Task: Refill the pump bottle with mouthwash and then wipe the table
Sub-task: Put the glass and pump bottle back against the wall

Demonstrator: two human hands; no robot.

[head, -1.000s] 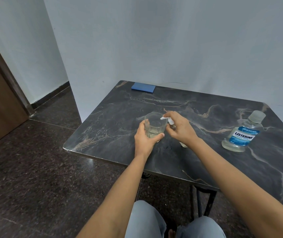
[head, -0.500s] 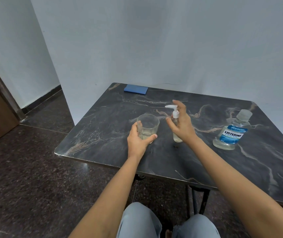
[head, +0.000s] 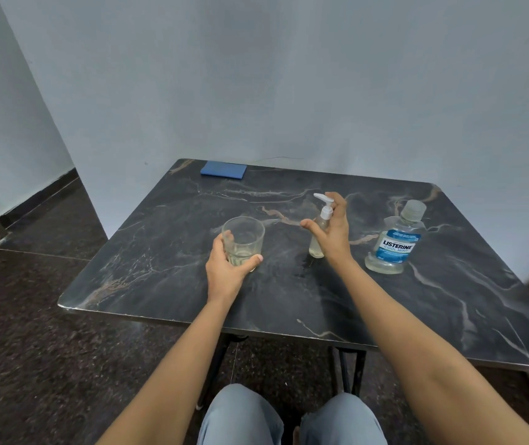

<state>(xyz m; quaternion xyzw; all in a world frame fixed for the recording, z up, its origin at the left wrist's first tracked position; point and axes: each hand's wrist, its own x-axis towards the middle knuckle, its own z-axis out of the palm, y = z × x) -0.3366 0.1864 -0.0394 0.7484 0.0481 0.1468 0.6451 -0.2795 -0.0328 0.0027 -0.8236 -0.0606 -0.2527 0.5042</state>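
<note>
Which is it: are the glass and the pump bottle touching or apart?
Apart. The head view shows bare table between the glass and the pump bottle.

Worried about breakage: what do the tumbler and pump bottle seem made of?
Tumbler: probably clear glass, glossy, with a thick faceted base. Pump bottle: likely clear plastic, see-through body, with an opaque white plastic pump head.

Clear pump bottle [head: 316,245] upright mid-table, capped Listerine bottle [head: 394,248] right, blue cloth [head: 223,169] far corner
</note>
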